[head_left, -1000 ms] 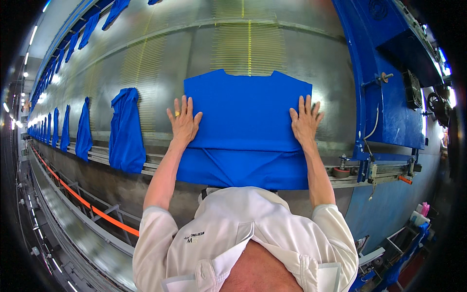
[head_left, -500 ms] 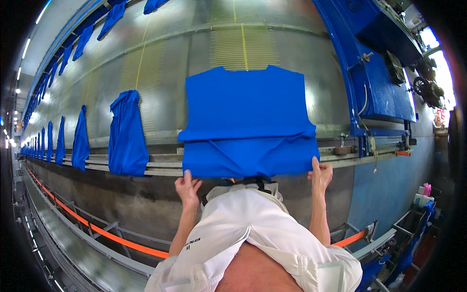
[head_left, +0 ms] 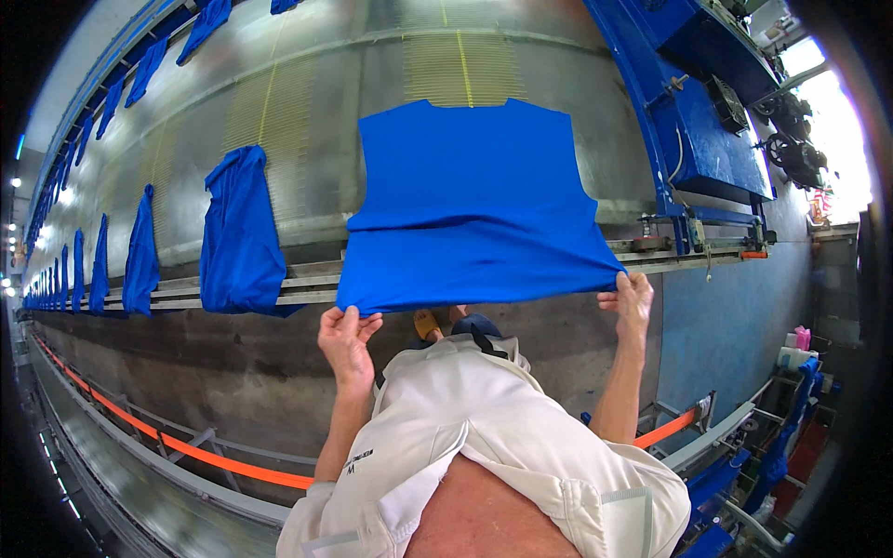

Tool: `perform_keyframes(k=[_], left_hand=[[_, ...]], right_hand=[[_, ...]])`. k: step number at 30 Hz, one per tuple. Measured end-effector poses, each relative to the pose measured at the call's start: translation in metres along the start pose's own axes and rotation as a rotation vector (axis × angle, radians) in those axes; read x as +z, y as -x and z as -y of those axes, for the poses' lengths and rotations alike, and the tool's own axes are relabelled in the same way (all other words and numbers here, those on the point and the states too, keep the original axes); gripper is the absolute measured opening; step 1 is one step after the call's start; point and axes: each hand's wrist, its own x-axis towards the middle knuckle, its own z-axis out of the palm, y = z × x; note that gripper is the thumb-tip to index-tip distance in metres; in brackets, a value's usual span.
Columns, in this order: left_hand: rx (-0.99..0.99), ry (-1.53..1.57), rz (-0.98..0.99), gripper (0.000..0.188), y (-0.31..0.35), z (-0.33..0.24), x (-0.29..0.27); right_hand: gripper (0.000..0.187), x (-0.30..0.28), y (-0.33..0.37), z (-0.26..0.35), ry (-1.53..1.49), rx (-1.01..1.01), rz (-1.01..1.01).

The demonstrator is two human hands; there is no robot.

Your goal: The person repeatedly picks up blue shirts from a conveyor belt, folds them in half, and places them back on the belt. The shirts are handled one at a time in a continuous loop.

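Observation:
A blue cut fabric panel (head_left: 474, 177), shaped like a shirt body, lies over the near edge of a long metal-topped table (head_left: 326, 112). Its neck end points away from me, above a yellow ruled strip. My left hand (head_left: 349, 346) pinches the near left corner of the panel between thumb and fingers. At the near right corner, my right hand (head_left: 632, 302) pinches the cloth the same way. Between both hands the lower edge is drawn taut past the table rail, and a soft crease crosses the middle of the panel.
Several blue fabric pieces (head_left: 240, 232) hang over the rail to my left. A blue machine frame (head_left: 712, 139) stands at the right end of the table. Behind me run an orange bar (head_left: 233, 460) and metal rails.
Both hands have spread apart, pulling the panel's lower edge wider. The thick fold across it has flattened to a light crease, and the view has shifted slightly.

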Motion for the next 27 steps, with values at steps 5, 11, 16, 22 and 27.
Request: perform_keyframes(k=[5,11,16,22,27], left_hand=[[0.166,-0.052,0.013,0.018,-0.009,-0.032,0.030],[0.545,-0.906,0.279,0.021,-0.084,0.023,0.062],[0.665,-1.768,0.574,0.047,-0.116,0.048,0.067],[0.365,-1.672,0.704,0.043,-0.125,0.025,0.081],[0.575,-1.115,0.406,0.027,-0.102,-0.034,0.021]], right_hand=[[0.025,0.016,-0.013,0.035,-0.283,-0.232,0.075],[0.022,0.074,-0.058,-0.002,0.542,-0.789,0.216],[0.046,0.078,-0.092,-0.033,1.265,-0.620,0.457],[0.046,0.078,-0.138,-0.018,1.422,-0.334,0.624],[0.029,0.111,-0.069,0.040,1.069,-0.549,0.418]])
